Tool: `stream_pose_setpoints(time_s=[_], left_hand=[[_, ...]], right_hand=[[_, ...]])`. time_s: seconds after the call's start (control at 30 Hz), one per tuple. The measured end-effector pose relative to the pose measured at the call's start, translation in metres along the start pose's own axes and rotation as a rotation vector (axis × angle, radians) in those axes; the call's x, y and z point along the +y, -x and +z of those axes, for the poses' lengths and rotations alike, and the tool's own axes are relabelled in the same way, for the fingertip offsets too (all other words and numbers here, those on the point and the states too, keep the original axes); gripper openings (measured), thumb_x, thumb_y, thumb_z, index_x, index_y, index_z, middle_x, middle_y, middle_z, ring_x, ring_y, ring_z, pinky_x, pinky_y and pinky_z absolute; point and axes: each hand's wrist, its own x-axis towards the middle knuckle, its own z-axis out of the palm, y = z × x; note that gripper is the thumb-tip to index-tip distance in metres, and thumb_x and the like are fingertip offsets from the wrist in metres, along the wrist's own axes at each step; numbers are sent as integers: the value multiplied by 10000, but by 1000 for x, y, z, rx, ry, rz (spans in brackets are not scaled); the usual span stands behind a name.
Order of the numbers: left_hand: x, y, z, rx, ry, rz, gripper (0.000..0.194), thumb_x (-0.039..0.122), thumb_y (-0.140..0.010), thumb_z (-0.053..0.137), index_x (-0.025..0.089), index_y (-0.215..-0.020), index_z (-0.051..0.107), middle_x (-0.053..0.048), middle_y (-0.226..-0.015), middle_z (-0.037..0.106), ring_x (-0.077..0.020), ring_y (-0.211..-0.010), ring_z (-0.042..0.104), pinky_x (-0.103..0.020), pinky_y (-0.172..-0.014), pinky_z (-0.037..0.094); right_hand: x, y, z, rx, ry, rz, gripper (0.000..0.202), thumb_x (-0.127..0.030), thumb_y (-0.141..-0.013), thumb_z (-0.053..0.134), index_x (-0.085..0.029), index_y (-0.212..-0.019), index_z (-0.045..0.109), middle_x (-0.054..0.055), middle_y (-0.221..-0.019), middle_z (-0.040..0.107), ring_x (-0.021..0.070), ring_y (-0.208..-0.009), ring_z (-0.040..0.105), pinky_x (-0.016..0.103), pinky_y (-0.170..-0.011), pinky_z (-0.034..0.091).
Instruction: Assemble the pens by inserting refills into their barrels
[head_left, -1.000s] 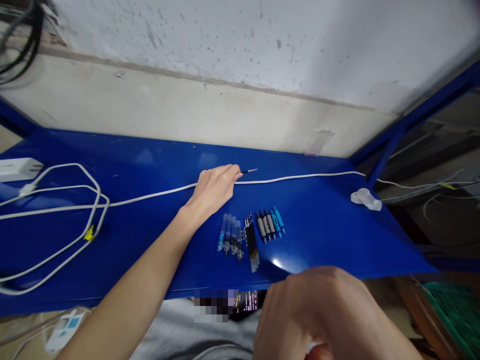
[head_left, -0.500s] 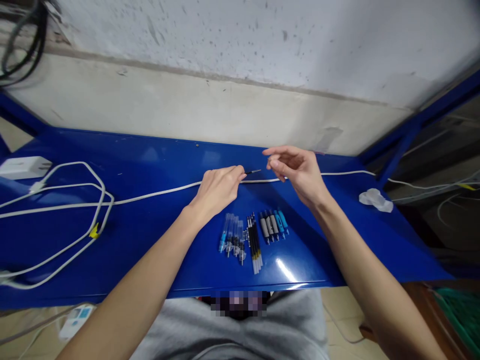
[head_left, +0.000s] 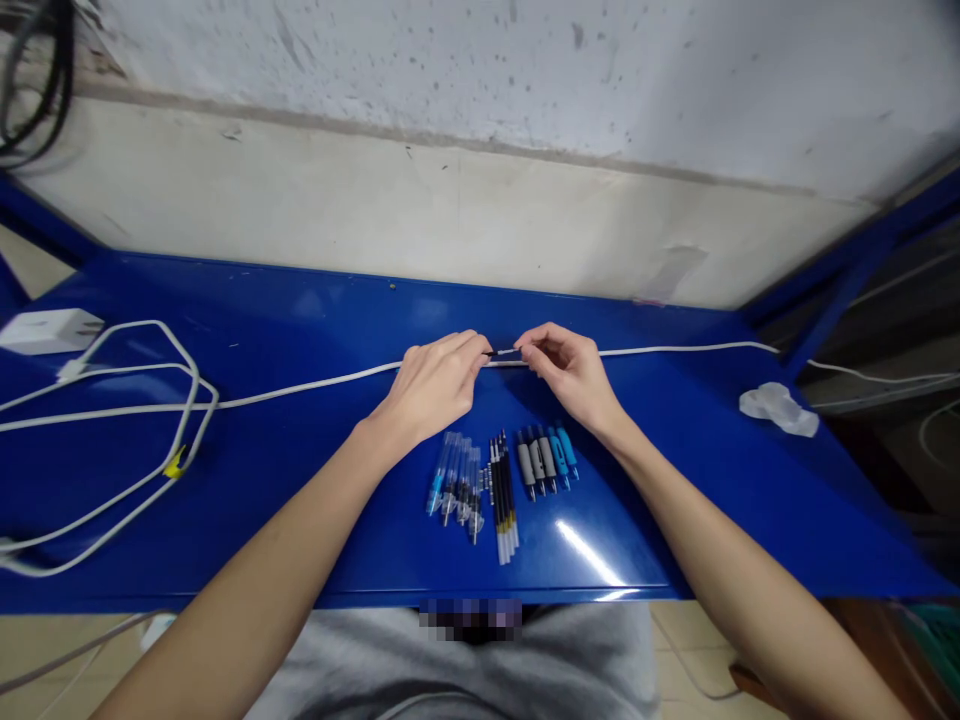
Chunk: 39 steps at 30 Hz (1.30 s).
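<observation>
The slender black pen refill with a pale tip (head_left: 506,351) is located at the centre of the frame, above the blue metal shelf (head_left: 675,450). Its long axis runs nearly level across the frame, with the tip directed right and the rear end directed left into the left hand (head_left: 442,380).

Left hand: grasping the refill at its rear part, back of the hand facing up. Right hand (head_left: 566,370): thumb and index finger pinched together at the refill's tip; whether a small part is between them cannot be told.

A white round cable (head_left: 322,386) runs across the shelf and passes just below the refill in the frame.

Lower centre of the frame, left to right: transparent plastic pen barrels (head_left: 456,480), small metallic-looking parts (head_left: 484,482), a row of black pen refills with clear ends (head_left: 502,500), and grey and blue pen grip sections (head_left: 547,460). The clear ends of the row point toward the bottom edge.

Right side: a crumpled translucent white wrapper (head_left: 778,408). Left side: a white box-shaped power adapter (head_left: 51,331).
</observation>
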Motion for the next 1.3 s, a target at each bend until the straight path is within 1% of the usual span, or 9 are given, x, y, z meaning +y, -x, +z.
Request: stream_pose_setpoints(time_s=[0.1, 0.27, 0.43, 0.5, 0.7, 0.87, 1.0, 1.2, 1.3], left_hand=[[1, 1, 0, 6, 19, -5, 244, 237, -1053, 396, 213, -1049, 640, -41, -984, 713, -197, -915, 674, -289, -642, 391], [3, 1, 1, -1, 23, -16, 239, 271, -1054, 414, 217, -1008, 641, -31, -966, 716, -192, -892, 673, -284, -645, 388], [1, 1, 2, -12, 13, -21, 232, 294, -1051, 435, 220, -987, 646, -25, -955, 722, -195, -873, 679, -289, -630, 367], [1, 1, 3, -16, 16, -17, 233, 295, -1050, 441, 215, -974, 646, -27, -948, 722, -194, -861, 678, -290, -630, 364], [3, 1, 4, -18, 18, -18, 229, 287, -1043, 439, 203, -962, 637, -38, -938, 719, -194, -821, 669, -293, -627, 361], [3, 1, 4, -20, 26, -20, 240, 296, -1046, 432, 206, -945, 630, -42, -905, 722, -191, -778, 663, -289, -613, 348], [1, 1, 6, -22, 21, -18, 247, 293, -1050, 420, 210, -955, 632, -47, -910, 731, -205, -804, 679, -289, -625, 360], [2, 1, 6, -26, 13, -41, 257, 309, -1053, 424, 216, -972, 650, -42, -898, 744, -215, -793, 694, -290, -611, 354], [2, 2, 5, -22, 23, -36, 270, 301, -1062, 406, 238, -1068, 668, -33, -914, 760, -218, -808, 711, -290, -615, 370]], right_hand=[[0, 1, 2, -25, -45, 21, 168, -343, -890, 717, -180, -931, 727, 23, -815, 698, 144, -713, 598, 297, -678, 468], [2, 1, 3, 43, -87, -14, 154, -334, -906, 703, -184, -928, 725, 8, -788, 672, 128, -687, 590, 285, -667, 476], [3, 2, 2, -29, -35, -24, 122, -293, -911, 705, -179, -927, 744, 31, -872, 727, 132, -719, 619, 288, -688, 487], [4, 2, 4, -42, -33, -23, 119, -286, -903, 712, -175, -924, 751, 39, -873, 740, 141, -727, 640, 296, -695, 503], [7, 1, 2, 51, -35, -19, 113, -286, -894, 712, -181, -911, 751, 22, -791, 714, 144, -701, 635, 304, -684, 510], [6, 1, 2, -4, -28, -16, 135, -310, -891, 722, -184, -916, 761, 37, -816, 735, 153, -701, 650, 309, -666, 517], [6, 2, 5, -7, -16, -18, 139, -317, -897, 712, -184, -907, 753, 39, -820, 736, 157, -704, 652, 313, -668, 525], [9, 2, 5, 28, 32, -34, 107, -274, -912, 682, -187, -918, 744, 39, -859, 735, 154, -719, 649, 310, -683, 518], [8, 2, 6, 10, 26, -28, 104, -278, -908, 686, -189, -909, 740, 38, -865, 736, 158, -736, 654, 310, -692, 520]])
